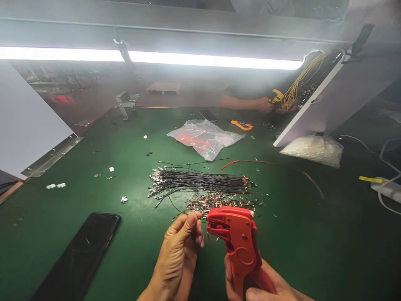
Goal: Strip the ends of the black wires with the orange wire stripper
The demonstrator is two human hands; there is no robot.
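Observation:
Between its thumb and fingers my left hand (181,251) pinches a thin black wire (173,205). One end of that wire reaches the jaws of a red wire stripper (241,242); whether the jaws grip it I cannot tell. The stripper's handles are wrapped by my right hand (263,284), cut off by the lower frame edge. Just beyond lies a pile of short wire scraps (213,202) with coppery ends. Behind it is a bundle of black wires (200,182), with silvery ends on the left and bare copper ends on the right.
A black phone (78,255) lies at left. Farther back are a clear plastic bag (206,138) with red contents, a yellow-orange tool (242,125) and a red wire (247,161). A bag of white pieces (313,150) leans by the right panel. Across the table, another person's arm (247,103) shows.

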